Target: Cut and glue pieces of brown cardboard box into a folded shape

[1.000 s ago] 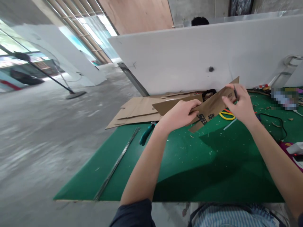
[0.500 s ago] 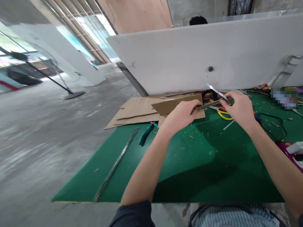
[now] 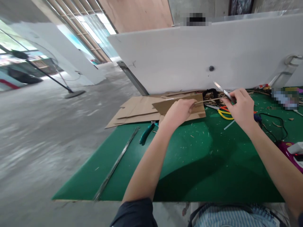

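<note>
My left hand pinches a thin cardboard strip, seen nearly edge-on, above a folded brown cardboard piece. The strip runs across to my right hand, which grips a utility knife with its thin blade pointing up and left. Both hands are raised over the far edge of a green cutting mat. Yellow-handled scissors lie on the mat just below my right hand. Part of the knife's handle is hidden by my fingers.
Flat cardboard sheets lie beyond the mat's far left edge. Teal pliers, a long metal ruler and a black cable rest on the mat. A white panel stands behind it. Concrete floor lies to the left.
The printed cardboard piece has turned from showing its flat face to nearly edge-on. The knife blade has come into view, and both hands have dropped lower.
</note>
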A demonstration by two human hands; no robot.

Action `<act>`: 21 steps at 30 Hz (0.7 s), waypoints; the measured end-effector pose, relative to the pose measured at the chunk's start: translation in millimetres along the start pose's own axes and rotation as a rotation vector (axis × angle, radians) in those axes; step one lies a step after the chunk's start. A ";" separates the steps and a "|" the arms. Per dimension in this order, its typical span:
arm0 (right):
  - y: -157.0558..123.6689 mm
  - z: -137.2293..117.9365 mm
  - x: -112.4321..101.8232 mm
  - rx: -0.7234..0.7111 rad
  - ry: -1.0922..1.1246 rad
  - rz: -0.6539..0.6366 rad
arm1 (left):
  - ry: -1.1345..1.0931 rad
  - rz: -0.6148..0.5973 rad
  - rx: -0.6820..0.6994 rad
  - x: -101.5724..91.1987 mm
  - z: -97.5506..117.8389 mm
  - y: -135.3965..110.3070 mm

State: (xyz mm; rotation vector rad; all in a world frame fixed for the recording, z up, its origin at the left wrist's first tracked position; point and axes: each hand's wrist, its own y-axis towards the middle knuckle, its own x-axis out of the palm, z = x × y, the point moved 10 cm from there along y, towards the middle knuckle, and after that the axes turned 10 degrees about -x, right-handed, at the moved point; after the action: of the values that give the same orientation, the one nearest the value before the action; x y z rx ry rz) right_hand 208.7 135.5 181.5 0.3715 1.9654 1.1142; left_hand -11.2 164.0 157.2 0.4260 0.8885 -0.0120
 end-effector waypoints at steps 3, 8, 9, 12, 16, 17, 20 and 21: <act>-4.1 10.0 10.0 -0.001 -0.022 -0.025 | 0.063 -0.009 -0.055 6.5 0.1 0.5; -6.2 17.6 13.3 -0.064 -0.027 -0.005 | 0.397 -0.084 -0.106 20.4 13.9 -4.2; -5.6 16.3 10.8 -0.089 -0.031 0.010 | 0.443 -0.077 -0.110 20.7 18.0 -5.3; -4.1 13.9 -1.6 -0.138 -0.072 0.089 | 0.492 0.006 -0.149 17.7 27.3 -8.3; -5.6 12.3 -12.2 -0.195 -0.125 0.166 | 0.431 0.099 -0.125 21.6 35.6 -12.4; -6.5 11.5 -12.9 -0.213 -0.126 0.175 | 0.403 0.117 -0.099 23.1 37.1 -13.2; -9.0 9.8 -13.7 -0.249 -0.097 0.196 | 0.304 0.174 -0.041 24.2 36.6 -14.5; -9.4 9.9 -14.3 -0.257 -0.082 0.202 | 0.263 0.188 -0.037 23.1 34.3 -13.9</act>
State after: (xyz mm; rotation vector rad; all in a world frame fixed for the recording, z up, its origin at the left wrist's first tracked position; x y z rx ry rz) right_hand 226.4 127.3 178.6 0.4766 1.7150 1.4381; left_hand 26.7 142.5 153.8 0.4820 1.1022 0.2377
